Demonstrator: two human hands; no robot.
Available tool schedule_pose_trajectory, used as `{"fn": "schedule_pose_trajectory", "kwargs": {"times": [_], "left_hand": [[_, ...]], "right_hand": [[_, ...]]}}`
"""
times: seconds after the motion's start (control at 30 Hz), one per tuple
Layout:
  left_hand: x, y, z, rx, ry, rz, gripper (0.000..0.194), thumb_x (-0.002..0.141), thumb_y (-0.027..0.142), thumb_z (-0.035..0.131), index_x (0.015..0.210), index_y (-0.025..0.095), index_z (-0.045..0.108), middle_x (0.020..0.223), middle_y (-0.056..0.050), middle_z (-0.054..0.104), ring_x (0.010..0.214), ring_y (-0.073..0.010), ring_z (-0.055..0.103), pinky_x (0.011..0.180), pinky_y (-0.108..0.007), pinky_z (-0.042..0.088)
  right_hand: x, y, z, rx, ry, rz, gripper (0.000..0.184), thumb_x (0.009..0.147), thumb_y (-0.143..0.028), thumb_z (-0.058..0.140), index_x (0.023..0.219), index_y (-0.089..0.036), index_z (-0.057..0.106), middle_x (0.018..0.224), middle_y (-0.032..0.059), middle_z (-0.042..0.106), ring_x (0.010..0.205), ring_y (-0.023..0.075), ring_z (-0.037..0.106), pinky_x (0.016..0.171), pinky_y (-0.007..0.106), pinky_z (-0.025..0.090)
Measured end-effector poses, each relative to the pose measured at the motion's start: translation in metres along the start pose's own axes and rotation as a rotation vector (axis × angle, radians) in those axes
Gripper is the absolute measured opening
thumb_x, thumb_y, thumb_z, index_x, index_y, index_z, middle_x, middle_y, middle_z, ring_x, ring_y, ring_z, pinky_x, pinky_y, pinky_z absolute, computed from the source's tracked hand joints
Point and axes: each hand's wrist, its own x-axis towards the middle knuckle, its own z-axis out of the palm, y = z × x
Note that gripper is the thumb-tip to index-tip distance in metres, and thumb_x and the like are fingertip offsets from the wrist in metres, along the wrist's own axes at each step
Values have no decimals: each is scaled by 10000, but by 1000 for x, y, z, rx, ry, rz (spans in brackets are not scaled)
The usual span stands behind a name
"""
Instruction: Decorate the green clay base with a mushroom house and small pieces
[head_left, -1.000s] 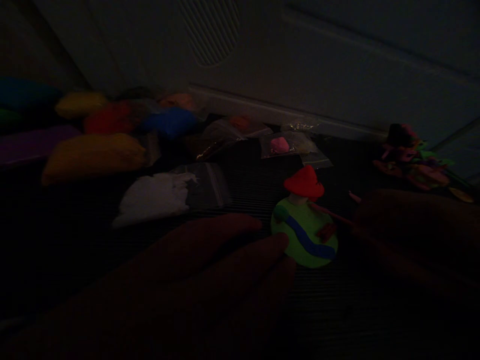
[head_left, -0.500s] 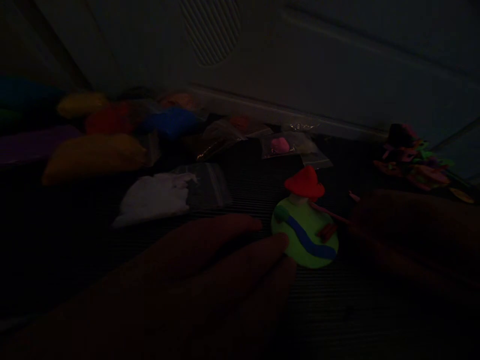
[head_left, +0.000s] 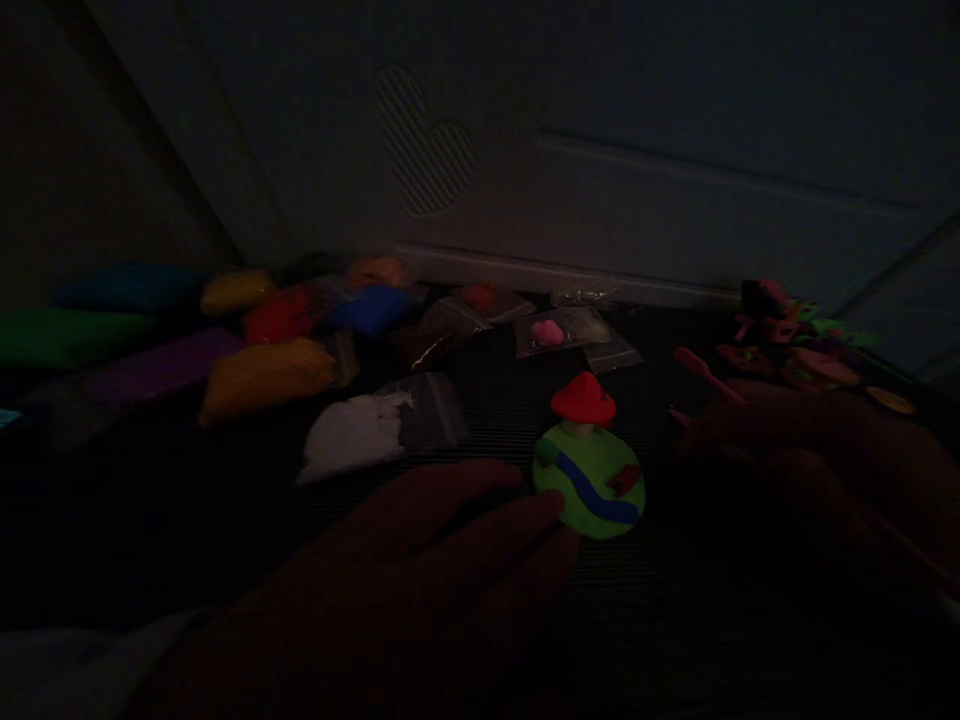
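The scene is very dark. A flat light-green clay disc lies on the dark ribbed surface, bearing a wavy blue strip, a dark-green blob and a small red piece. A red clay hat shape sits at its top edge. My left hand lies with fingers stretched out, a fingertip touching the disc's left edge. To the right of the disc, my right hand is closed round a thin pink modelling tool, whose wider end sticks out past the fingers. Another pink tip shows beside that hand.
An opened bag of white clay lies beyond my left hand. Several coloured clay packs, such as an orange one, spread to the left. A bag with pink clay lies at the back. Colourful clay figures stand right, before a panel.
My right hand has drawn the pink tool away from the disc and turned it. My left hand stays at the disc's edge. The view has tilted up.
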Motion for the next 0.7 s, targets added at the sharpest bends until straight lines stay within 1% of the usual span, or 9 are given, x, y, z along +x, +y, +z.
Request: {"fn": "schedule_pose_trajectory", "kwargs": {"times": [0.07,0.13,0.27,0.33,0.4,0.53,0.6,0.7], "left_hand": [[2,0,-3,60,-24,-6,441,758,348,542,1189,257,509,1223,70,575,1108,-219,495,786,-274,536],[3,1,-5,72,-49,-42,443,757,346,540,1193,276,504,1224,74,575,1109,-226,497,778,-294,542],[0,5,-4,34,-102,-149,454,768,331,518,1219,291,485,1226,52,577,1142,-246,481,804,-360,541],[-1,6,-3,8,-119,-170,465,776,333,510,1237,300,465,1241,43,566,1160,-255,467,813,-388,538],[-2,6,-3,-4,-130,-178,478,780,333,506,1253,321,441,1257,45,553,1170,-252,458,823,-386,534],[-3,8,-2,11,-88,-282,439,814,339,454,1252,344,428,1261,54,546,1178,-245,450,833,-384,527],[-3,10,-1,22,-58,-305,434,829,361,431,1261,344,407,1272,49,535,1179,-247,446,831,-398,525],[-3,12,0,35,-47,-320,444,835,373,423,1275,352,368,1283,48,523,1181,-246,439,825,-410,524]], "right_hand": [[3,-3,2,31,36,-11,305,915,-379,294,873,-265,573,791,-19,600,717,98,576,662,253,454],[6,-4,5,52,41,-4,264,920,-312,317,856,-254,567,747,-32,593,667,79,564,615,222,440],[9,-6,11,28,0,-37,261,915,-306,337,910,-214,582,725,-9,590,634,97,540,573,233,405],[9,-7,13,17,-25,-74,279,915,-313,334,957,-200,587,753,3,589,661,108,530,607,249,397],[9,-8,14,18,-43,-105,288,912,-307,335,978,-188,589,786,12,587,696,115,520,654,265,390],[7,-8,15,37,-70,-141,289,909,-291,335,970,-167,589,806,22,572,718,116,493,687,274,363],[6,-9,15,52,-79,-153,287,907,-289,333,951,-164,588,802,23,560,721,116,479,686,268,354],[5,-11,14,72,-91,-172,280,901,-292,338,898,-162,585,781,22,543,717,117,461,671,255,342]]}}
